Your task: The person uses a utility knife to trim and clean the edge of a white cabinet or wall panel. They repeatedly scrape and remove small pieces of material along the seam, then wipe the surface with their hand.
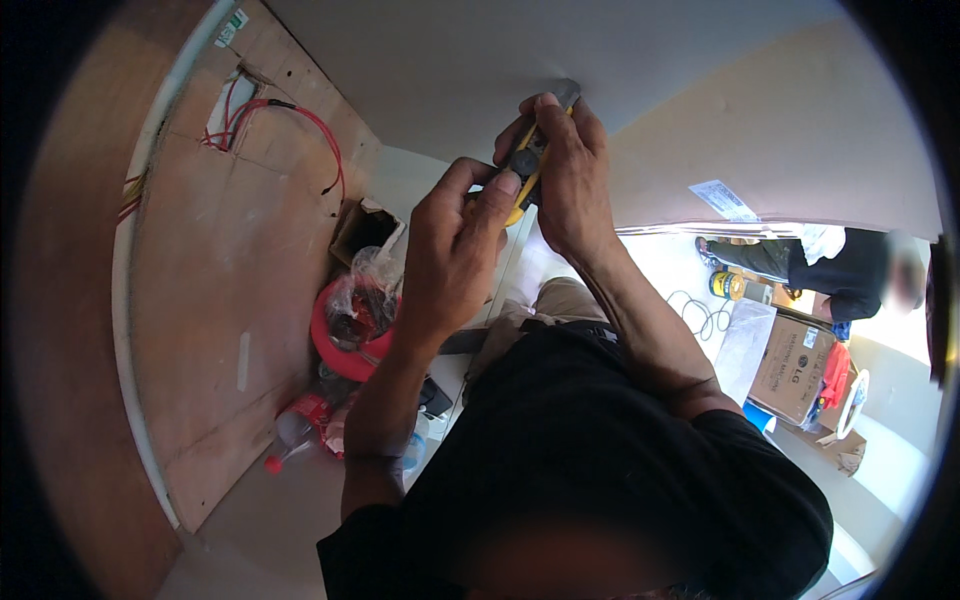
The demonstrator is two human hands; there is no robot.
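we held a yellow-and-black utility knife [528, 160] up in front of us, toward twelve o'clock in the view, against the pale wall. our right hand [570, 180] was wrapped around its upper body, fingers closed over the top so that only a grey tip showed past the knuckles at one o'clock. our left hand [455, 250] met it from seven o'clock, thumb and forefinger pinched shut on the lower end of the handle, near the dark slider. both grips were closed on the knife; neither hand had anything else in it.

we judged the knife to be light and stiff, a hard plastic shell with a metal core, easy to carry in one hand. the shell looked smooth, so a loose pinch might slip; a full wrap around the thick middle of the handle seemed the safest hold, keeping fingers well clear of the grey end, where we took the blade to come out. whether any blade was extended we could not tell, since the fingers hid it.

below the hands, at eight o'clock, a red reel [345, 345] wrapped in clear plastic lay on the floor beside an open cardboard box [362, 228]. red wires [310, 125] hung from a plywood panel [215, 300] at ten o'clock. at three o'clock, well apart, another person [835, 265] in dark clothes bent near a printed carton [795, 365].
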